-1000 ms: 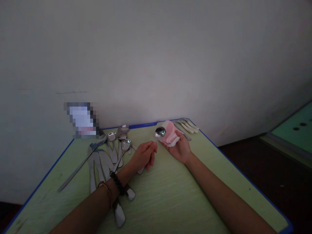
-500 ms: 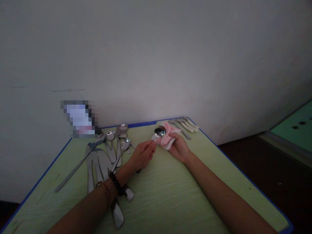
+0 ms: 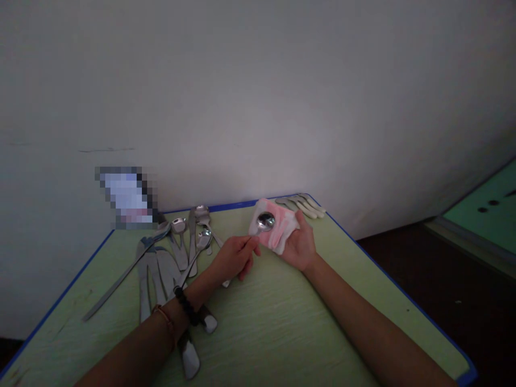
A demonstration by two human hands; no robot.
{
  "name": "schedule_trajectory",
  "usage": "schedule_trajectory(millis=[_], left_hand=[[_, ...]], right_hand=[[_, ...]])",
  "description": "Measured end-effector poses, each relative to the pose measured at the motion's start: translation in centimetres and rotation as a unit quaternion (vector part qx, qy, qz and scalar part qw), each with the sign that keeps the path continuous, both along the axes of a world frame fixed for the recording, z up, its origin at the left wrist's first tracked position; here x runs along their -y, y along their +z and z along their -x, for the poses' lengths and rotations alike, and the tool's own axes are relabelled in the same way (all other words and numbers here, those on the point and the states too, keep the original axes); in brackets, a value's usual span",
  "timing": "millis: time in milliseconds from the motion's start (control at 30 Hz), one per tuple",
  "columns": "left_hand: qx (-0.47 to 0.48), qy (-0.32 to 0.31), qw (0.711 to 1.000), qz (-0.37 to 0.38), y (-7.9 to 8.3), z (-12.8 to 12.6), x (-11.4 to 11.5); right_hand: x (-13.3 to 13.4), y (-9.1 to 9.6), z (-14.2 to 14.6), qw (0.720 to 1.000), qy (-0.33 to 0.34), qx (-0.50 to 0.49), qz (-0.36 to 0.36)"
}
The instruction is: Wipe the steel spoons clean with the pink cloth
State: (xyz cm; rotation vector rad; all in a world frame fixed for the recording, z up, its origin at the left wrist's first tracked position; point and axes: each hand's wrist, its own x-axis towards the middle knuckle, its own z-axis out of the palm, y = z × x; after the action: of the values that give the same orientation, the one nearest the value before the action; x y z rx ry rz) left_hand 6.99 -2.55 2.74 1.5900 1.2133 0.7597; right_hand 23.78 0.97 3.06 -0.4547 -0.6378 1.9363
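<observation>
One spoon point(image 3: 265, 221) | handle: left fingers point(image 3: 246, 247) | bowl: on cloth point(image 3: 280, 234), right hand point(image 3: 301, 248)

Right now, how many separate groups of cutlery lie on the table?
2. A large pile lies at the left forearm, partly hidden under it; a small white-handled set lies at the far right corner. The spoon held against the pink cloth is not counted.
</observation>
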Motion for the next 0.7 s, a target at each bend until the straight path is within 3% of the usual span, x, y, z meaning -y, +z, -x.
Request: schedule_trajectory(millis=[333,467,567,700], left_hand=[[-0.039,0.022,0.999,0.003,0.4,-0.3,0.1],[-0.063,0.02,0.998,-0.005,0.2,-0.3,0.2],[-0.082,0.004,0.996,-0.039,0.1,-0.4,0.3],[-0.126,-0.01,0.987,-0.102,0.2,-0.5,0.5]], right_hand=[[-0.1,0.9,0.2,0.999,-0.029,-0.023,-0.019],[-0.2,0.0,0.8,0.994,-0.057,0.082,-0.04],[-0.2,-1.0,1.1,0.976,-0.103,0.178,-0.077],[-0.1,-1.6,1.4,0.944,-0.114,0.279,-0.133]])
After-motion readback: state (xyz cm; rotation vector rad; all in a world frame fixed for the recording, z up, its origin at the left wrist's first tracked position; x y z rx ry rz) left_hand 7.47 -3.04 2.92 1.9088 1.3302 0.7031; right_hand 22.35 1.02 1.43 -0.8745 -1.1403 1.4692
